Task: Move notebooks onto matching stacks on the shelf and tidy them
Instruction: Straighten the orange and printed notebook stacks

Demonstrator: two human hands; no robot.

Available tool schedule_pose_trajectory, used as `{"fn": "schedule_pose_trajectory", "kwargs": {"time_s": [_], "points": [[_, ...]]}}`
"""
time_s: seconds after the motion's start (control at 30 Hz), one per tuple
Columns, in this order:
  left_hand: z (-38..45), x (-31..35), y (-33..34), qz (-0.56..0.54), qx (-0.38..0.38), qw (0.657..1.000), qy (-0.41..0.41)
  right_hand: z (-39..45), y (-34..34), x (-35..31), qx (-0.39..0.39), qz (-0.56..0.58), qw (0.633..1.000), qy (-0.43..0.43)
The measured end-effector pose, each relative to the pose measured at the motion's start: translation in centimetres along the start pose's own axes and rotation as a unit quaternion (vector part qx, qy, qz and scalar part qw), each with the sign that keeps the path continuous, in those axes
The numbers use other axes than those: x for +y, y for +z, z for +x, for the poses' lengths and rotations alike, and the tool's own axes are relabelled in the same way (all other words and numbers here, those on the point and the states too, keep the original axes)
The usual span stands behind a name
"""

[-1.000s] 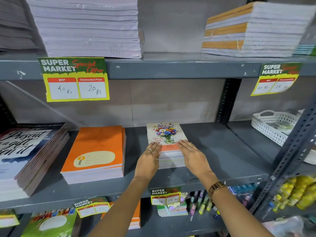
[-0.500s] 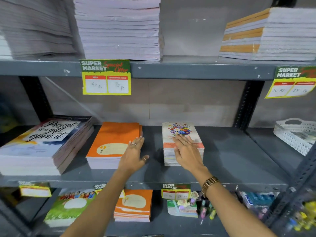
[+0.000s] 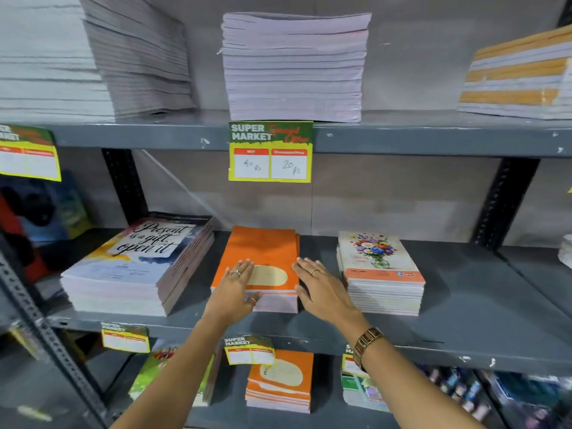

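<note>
On the middle grey shelf (image 3: 464,308) stand three notebook stacks: a "Present is a gift" stack (image 3: 139,264) at left, an orange stack (image 3: 263,249) in the centre, a flower-cover stack (image 3: 379,270) at right. My left hand (image 3: 235,286) lies flat on the orange stack's left front corner, fingers spread, thumb against its front edge. My right hand (image 3: 318,283) presses against the orange stack's right side, fingers apart. Neither hand holds a notebook.
The upper shelf carries tall pale notebook stacks (image 3: 294,66) and an orange-striped stack (image 3: 520,78). A price tag (image 3: 270,151) hangs from its edge. Below, another orange stack (image 3: 280,382) and other notebooks sit. A black upright (image 3: 504,199) bounds the bay on the right.
Both hands left the flower-cover stack and shifted left onto the orange stack. The view panned left as well.
</note>
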State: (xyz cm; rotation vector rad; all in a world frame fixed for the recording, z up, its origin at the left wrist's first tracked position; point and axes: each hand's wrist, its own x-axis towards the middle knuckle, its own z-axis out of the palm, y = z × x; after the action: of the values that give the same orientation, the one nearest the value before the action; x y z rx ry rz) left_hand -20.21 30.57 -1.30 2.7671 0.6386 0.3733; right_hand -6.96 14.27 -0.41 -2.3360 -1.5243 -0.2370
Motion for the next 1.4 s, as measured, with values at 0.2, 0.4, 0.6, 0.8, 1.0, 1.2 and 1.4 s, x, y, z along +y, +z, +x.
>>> {"fn": "schedule_pose_trajectory", "kwargs": {"time_s": [0.2, 0.4, 0.6, 0.8, 1.0, 1.2, 1.4], "points": [[-0.3, -2.2, 0.3, 0.077, -0.005, 0.996, 0.038, 1.5, 1.6, -2.8, -0.047, 0.004, 0.998, 0.039], [0.2, -3.9, 1.4, 0.105, 0.013, 0.989, 0.103, 2.0, 2.6, -4.7, -0.078, -0.007, 0.993, 0.088], [0.6, -4.7, 1.5, 0.105, 0.013, 0.985, 0.134, 1.9, 3.2, -5.0, -0.068, -0.019, 0.992, 0.105], [0.9, -5.4, 1.6, 0.115, 0.018, 0.983, 0.141, 1.5, 3.9, -5.6, -0.063, -0.045, 0.990, 0.120], [0.8, -5.3, 1.4, 0.116, 0.017, 0.983, 0.140, 1.4, 4.3, -5.9, -0.056, -0.068, 0.988, 0.127], [0.7, -5.3, 1.9, 0.096, 0.036, 0.986, 0.129, 1.3, 4.5, -5.7, -0.051, -0.068, 0.989, 0.121], [1.0, -5.6, 2.7, 0.076, 0.065, 0.985, 0.139, 1.4, 4.6, -5.4, -0.047, -0.076, 0.990, 0.108]]}}
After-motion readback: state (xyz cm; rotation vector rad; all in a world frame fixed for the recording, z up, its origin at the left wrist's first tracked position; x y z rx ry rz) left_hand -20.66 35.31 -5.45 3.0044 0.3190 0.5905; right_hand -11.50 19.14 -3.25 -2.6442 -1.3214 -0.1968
